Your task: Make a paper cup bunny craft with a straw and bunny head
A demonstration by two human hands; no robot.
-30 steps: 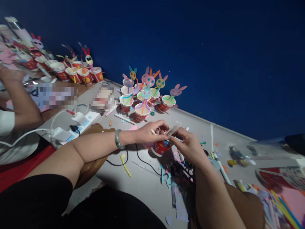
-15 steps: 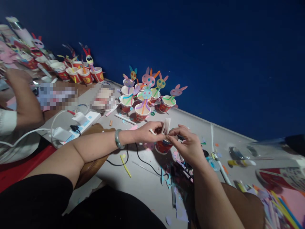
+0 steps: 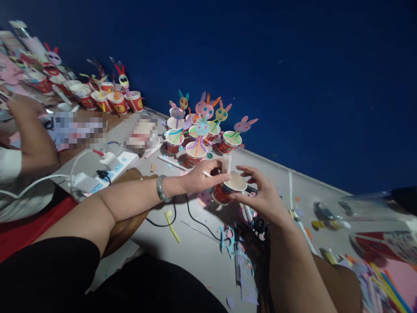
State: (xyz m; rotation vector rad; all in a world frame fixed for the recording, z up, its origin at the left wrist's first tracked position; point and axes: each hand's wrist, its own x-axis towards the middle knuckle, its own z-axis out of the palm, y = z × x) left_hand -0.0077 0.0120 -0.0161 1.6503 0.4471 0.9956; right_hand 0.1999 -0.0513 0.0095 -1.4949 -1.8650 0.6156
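Observation:
A red paper cup [image 3: 223,194] with a white rim is tilted between my two hands, its pale inside showing. My left hand [image 3: 203,176] is closed, pinching a whitish, translucent upright strip [image 3: 226,164] at the cup's left rim. A thin white stick [image 3: 206,174] also pokes out of these fingers. My right hand [image 3: 260,191] curves around the cup's right side, thumb against the front and fingertips at the far rim. Behind them stand several paper cups [image 3: 196,153] with paper rabbit-faced figures [image 3: 202,126] on bent coloured legs.
A power strip [image 3: 114,171] with plugs and cables lies left, near another person's arm [image 3: 35,130]. More decorated cups [image 3: 117,103] line the back left. Paper scraps [image 3: 227,239] and a yellow strip [image 3: 171,227] litter the table; coloured sticks [image 3: 387,282] lie at the right.
My right hand has come away from the whitish strip and spread around the cup's right side. The cup now leans, with its opening in view. The left hand keeps its pinch.

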